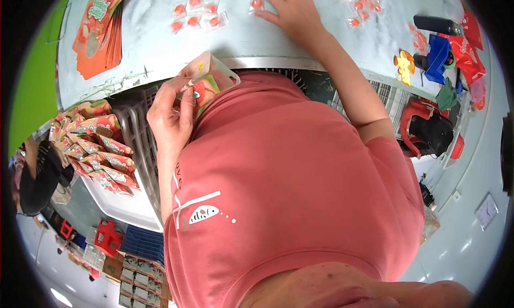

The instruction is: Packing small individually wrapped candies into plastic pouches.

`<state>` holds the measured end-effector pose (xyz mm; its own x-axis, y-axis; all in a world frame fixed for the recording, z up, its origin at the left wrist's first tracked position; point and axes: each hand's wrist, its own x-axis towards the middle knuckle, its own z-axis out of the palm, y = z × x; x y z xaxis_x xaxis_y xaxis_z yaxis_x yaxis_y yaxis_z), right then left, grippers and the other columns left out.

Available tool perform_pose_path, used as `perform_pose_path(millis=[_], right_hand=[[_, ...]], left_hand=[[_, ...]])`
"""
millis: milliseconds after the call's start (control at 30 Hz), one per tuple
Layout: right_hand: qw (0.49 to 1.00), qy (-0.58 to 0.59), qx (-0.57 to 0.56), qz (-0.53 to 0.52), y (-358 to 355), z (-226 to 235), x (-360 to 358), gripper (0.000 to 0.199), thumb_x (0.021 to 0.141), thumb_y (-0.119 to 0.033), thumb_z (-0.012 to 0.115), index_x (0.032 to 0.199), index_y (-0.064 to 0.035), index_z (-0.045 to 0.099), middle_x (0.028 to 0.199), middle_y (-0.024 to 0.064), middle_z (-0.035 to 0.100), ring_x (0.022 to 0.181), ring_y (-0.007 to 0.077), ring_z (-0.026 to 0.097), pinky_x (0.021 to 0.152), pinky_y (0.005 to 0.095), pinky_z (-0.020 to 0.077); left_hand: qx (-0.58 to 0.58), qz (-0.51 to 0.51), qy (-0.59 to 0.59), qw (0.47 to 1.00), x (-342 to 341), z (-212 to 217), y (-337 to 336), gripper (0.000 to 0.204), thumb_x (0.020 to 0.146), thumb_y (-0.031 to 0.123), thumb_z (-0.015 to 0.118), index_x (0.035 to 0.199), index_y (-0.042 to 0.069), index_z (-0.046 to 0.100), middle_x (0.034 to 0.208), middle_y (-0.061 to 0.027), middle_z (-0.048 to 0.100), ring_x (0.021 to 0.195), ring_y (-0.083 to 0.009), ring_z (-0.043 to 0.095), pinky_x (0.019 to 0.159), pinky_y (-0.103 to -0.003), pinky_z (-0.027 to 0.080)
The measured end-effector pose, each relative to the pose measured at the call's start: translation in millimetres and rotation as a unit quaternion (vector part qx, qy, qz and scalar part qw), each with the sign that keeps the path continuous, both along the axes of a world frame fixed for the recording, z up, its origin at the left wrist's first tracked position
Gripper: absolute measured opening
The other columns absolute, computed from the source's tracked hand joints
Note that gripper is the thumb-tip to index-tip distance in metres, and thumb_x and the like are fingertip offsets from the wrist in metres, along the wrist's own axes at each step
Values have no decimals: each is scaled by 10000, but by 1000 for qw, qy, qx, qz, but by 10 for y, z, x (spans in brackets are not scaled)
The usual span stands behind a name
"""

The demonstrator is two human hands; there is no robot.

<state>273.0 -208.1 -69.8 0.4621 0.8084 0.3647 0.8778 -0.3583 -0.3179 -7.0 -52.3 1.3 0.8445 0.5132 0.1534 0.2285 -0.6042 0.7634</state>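
At the table's near edge, my left hand (170,109) is closed on a red and green printed pouch (204,92), fingers and thumb pinching its side. The pouch tilts against my shirt, and a pale, translucent part rises at its top; its inside is hidden. My right hand (295,14) reaches across the table, fingers spread and palm down. Its thumb is at a small clear-wrapped red candy (257,4), seeming to touch it. Left of that, several similar wrapped candies (194,16) lie in a group. Another cluster of wrapped candies (361,3) lies right of my hand.
A stack of flat orange pouches (99,35) lies at the table's left. Filled pouches (101,147) stand crowded in a white tray (120,209) beside me. At the right sit a black bottle (436,25), a blue holder (439,56) and a yellow flower-shaped item (405,66).
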Motion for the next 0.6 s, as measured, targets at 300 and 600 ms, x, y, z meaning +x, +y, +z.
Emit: perform_pose_path(millis=[300,600], right_hand=[[989,-74,53,117,817,-213,377,189,866,-215,609,1004,-105,675,999,157,615,976,332,594,822,447,483],[987,-8,129,95,1321,-175,155,202,873,-174,613,1034,-57,646,960,201,589,917,379,590,780,458,489]], left_hand=[[-49,-11,8,999,25,43,-23,136,877,-32,613,1003,3,650,951,-113,690,728,-191,651,633,-277,517],[-73,0,-9,997,-49,-109,-29,140,877,-7,635,1013,22,656,987,-109,700,748,-217,658,628,-289,525]])
